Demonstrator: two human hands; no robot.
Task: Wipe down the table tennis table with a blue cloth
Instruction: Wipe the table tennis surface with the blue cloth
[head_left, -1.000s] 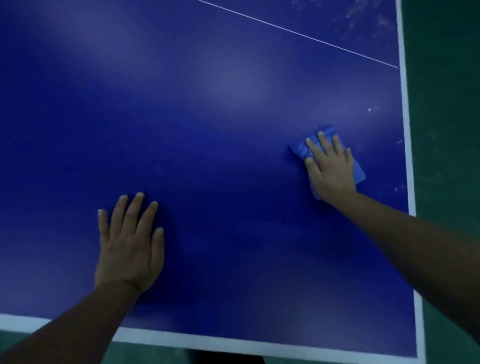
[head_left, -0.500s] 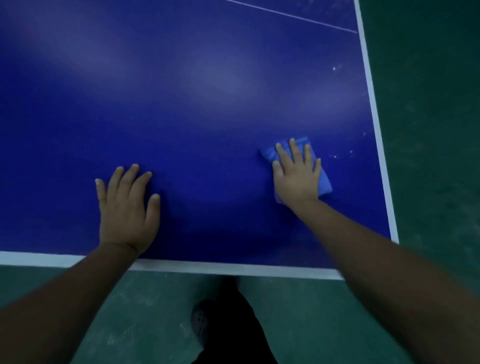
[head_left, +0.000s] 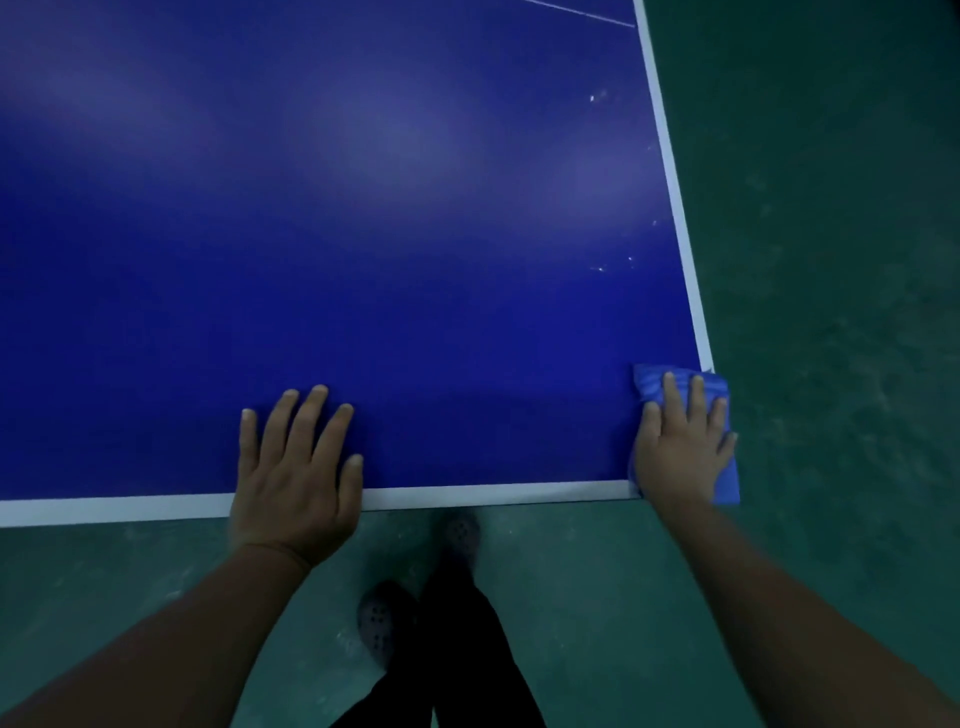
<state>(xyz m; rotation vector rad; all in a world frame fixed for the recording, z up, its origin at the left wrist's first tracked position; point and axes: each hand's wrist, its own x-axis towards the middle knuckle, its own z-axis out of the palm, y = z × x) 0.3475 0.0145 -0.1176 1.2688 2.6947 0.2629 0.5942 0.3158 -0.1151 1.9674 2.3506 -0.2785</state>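
The dark blue table tennis table (head_left: 363, 234) with white edge lines fills the upper left of the view. A folded blue cloth (head_left: 649, 384) lies on the table's near right corner and hangs partly over the edge. My right hand (head_left: 680, 447) presses flat on the cloth with straight fingers. Flat on the tabletop at the near edge rests my left hand (head_left: 298, 467), fingers spread, holding nothing. White specks (head_left: 600, 268) dot the surface close to the right edge.
Green floor (head_left: 831, 260) runs along the right side and in front of the table. My legs in dark trousers and two shoes (head_left: 379, 623) stand just below the near edge, between my arms.
My right hand has slid the cloth back and to the right, from the tabletop to its near right corner. The left hand has drawn back to the near edge as the view pulled away.
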